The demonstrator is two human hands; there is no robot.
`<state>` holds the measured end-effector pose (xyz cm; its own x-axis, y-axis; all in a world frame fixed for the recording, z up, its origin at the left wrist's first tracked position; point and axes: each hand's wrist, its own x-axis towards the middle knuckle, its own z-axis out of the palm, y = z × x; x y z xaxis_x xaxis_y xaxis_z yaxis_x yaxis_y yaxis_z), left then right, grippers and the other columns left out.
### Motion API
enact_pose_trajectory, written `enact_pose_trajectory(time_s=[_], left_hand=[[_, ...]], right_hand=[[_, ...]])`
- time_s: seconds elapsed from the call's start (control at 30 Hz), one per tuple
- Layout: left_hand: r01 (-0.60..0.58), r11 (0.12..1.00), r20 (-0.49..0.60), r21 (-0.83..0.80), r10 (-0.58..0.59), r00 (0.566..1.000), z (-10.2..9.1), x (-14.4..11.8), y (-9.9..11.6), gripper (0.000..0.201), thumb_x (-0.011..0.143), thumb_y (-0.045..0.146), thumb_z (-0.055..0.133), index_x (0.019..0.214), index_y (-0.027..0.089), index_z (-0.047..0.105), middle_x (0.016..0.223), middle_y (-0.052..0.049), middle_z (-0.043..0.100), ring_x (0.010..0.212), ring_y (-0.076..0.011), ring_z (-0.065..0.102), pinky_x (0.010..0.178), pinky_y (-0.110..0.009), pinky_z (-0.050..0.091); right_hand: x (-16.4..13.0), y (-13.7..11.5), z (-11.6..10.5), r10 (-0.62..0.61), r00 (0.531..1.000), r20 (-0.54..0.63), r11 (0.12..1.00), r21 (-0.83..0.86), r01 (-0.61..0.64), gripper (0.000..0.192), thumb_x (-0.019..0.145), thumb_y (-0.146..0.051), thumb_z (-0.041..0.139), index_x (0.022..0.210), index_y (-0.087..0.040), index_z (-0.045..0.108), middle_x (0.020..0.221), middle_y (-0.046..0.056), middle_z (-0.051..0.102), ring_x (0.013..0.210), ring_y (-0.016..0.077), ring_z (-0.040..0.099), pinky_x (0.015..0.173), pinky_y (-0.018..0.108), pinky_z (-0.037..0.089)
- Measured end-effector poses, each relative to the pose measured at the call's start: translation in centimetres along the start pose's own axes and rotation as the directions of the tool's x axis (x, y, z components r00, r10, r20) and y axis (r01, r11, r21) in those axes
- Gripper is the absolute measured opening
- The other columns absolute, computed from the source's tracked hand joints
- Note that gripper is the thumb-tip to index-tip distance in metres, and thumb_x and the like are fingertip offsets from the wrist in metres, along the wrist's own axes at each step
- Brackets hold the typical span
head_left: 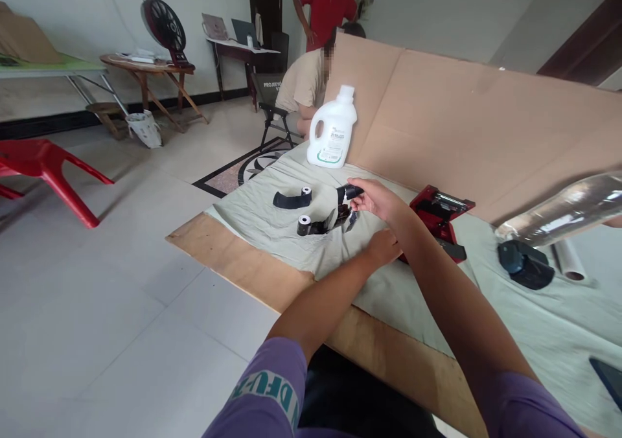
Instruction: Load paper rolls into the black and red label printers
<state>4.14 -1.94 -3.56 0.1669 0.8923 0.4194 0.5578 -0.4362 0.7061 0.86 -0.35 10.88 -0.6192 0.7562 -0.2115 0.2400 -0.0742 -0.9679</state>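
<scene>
My right hand (pixel 373 196) is closed on a black roll (pixel 346 194) that it holds just above the cloth. Nearer to me, my left hand (pixel 383 246) is low over the cloth beside an opened red case (pixel 441 224); its fingers are mostly hidden, and I cannot tell whether they grip the case. Two more black rolls with white cores, a farther roll (pixel 306 195) and a nearer roll (pixel 304 224), stand left of my hands, with dark strips unrolled from them. A small dark and shiny piece (pixel 352 220) hangs or lies below my right hand; its kind is unclear.
A white detergent jug (pixel 333 130) stands behind the rolls, before an upright cardboard sheet (pixel 437 114). On the right are a tape dispenser (pixel 525 263) and a shiny film roll (pixel 568 208). The board's edge (pixel 243 256) runs along my side. Two people are beyond the cardboard.
</scene>
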Motion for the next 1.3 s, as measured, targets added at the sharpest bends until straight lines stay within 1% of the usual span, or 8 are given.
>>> enact_pose_trajectory(time_s=[0.27, 0.4, 0.57, 0.67, 0.73, 0.87, 1.03, 1.3], left_hand=[[0.016, 0.970, -0.030, 0.243, -0.009, 1.000, -2.9, -1.1, 2.5, 0.029, 0.093, 0.033, 0.050, 0.087, 0.018, 0.074, 0.091, -0.010, 0.076, 0.083, -0.0253, 0.069, 0.072, -0.034, 0.049], [-0.052, 0.962, -0.209, 0.268, 0.110, 0.972, -4.9, -3.8, 3.9, 0.028, 0.092, 0.030, 0.049, 0.076, 0.019, 0.070, 0.069, -0.004, 0.069, 0.063, -0.0171, 0.063, 0.064, -0.028, 0.045], [-0.274, 0.894, -0.432, 0.354, 0.416, 0.800, -8.8, -7.4, 5.0, 0.025, 0.093, 0.027, 0.048, 0.077, 0.022, 0.066, 0.066, -0.001, 0.064, 0.067, -0.0152, 0.060, 0.072, -0.029, 0.045], [-0.028, 0.961, -0.765, 0.277, 0.238, 0.598, -10.9, -7.3, 5.2, 0.022, 0.095, 0.035, 0.052, 0.102, 0.019, 0.066, 0.100, -0.009, 0.069, 0.100, -0.0222, 0.062, 0.094, -0.038, 0.044], [0.093, 0.988, -0.868, 0.123, 0.062, 0.493, -11.4, -6.8, 5.1, 0.038, 0.096, 0.040, 0.054, 0.127, 0.018, 0.056, 0.126, -0.014, 0.062, 0.121, -0.0253, 0.054, 0.106, -0.042, 0.037], [0.075, 0.996, -0.829, -0.047, -0.081, 0.553, -10.5, -6.5, 4.2, 0.045, 0.098, 0.046, 0.053, 0.135, 0.021, 0.051, 0.130, -0.014, 0.060, 0.121, -0.0239, 0.055, 0.110, -0.042, 0.036], [-0.037, 0.979, -0.841, -0.201, -0.153, 0.518, -9.6, -6.8, 3.4, 0.040, 0.100, 0.051, 0.049, 0.122, 0.019, 0.057, 0.100, -0.008, 0.065, 0.091, -0.0179, 0.065, 0.090, -0.034, 0.049], [-0.178, 0.921, -0.807, -0.345, -0.195, 0.558, -9.8, -6.6, 3.8, 0.045, 0.096, 0.056, 0.055, 0.122, 0.019, 0.055, 0.076, 0.002, 0.054, 0.070, -0.0118, 0.059, 0.073, -0.026, 0.051]], right_hand=[[-2.7, 0.6, -1.6, -0.273, 0.957, -0.094, 0.944, 0.167, 0.286, 0.029, 0.072, -0.037, 0.077, 0.092, -0.018, 0.066, 0.074, 0.004, 0.063, 0.066, 0.0158, 0.059, 0.052, 0.026, 0.037], [-3.9, 1.2, -2.8, -0.394, 0.910, -0.130, 0.902, 0.135, 0.410, 0.034, 0.075, -0.042, 0.076, 0.100, -0.020, 0.069, 0.082, 0.004, 0.066, 0.068, 0.0161, 0.058, 0.054, 0.028, 0.038], [-4.5, 1.8, -4.0, -0.446, 0.890, -0.092, 0.888, 0.075, 0.453, 0.041, 0.078, -0.046, 0.076, 0.111, -0.020, 0.071, 0.081, 0.003, 0.066, 0.063, 0.0138, 0.055, 0.057, 0.029, 0.040], [-4.9, 1.9, -4.2, -0.465, 0.884, -0.048, 0.885, -0.012, 0.465, 0.043, 0.080, -0.045, 0.076, 0.113, -0.019, 0.072, 0.079, 0.003, 0.064, 0.064, 0.0133, 0.054, 0.059, 0.029, 0.043], [-5.2, 1.9, -4.2, -0.491, 0.871, -0.012, 0.870, -0.066, 0.489, 0.043, 0.083, -0.045, 0.073, 0.116, -0.019, 0.072, 0.083, 0.003, 0.066, 0.067, 0.0143, 0.056, 0.062, 0.030, 0.047], [-5.3, 1.9, -3.9, -0.554, 0.831, 0.048, 0.821, -0.133, 0.555, 0.043, 0.087, -0.044, 0.068, 0.122, -0.020, 0.070, 0.105, 0.008, 0.072, 0.081, 0.0189, 0.063, 0.075, 0.036, 0.054], [-4.9, 2.1, -3.8, -0.639, 0.765, 0.082, 0.738, -0.215, 0.640, 0.037, 0.087, -0.036, 0.065, 0.120, -0.020, 0.071, 0.125, 0.009, 0.070, 0.108, 0.0259, 0.064, 0.100, 0.046, 0.049], [-5.3, 2.0, -4.3, -0.640, 0.764, 0.083, 0.717, -0.291, 0.633, 0.037, 0.086, -0.025, 0.060, 0.121, -0.019, 0.070, 0.123, 0.010, 0.069, 0.106, 0.0258, 0.065, 0.097, 0.046, 0.049]])
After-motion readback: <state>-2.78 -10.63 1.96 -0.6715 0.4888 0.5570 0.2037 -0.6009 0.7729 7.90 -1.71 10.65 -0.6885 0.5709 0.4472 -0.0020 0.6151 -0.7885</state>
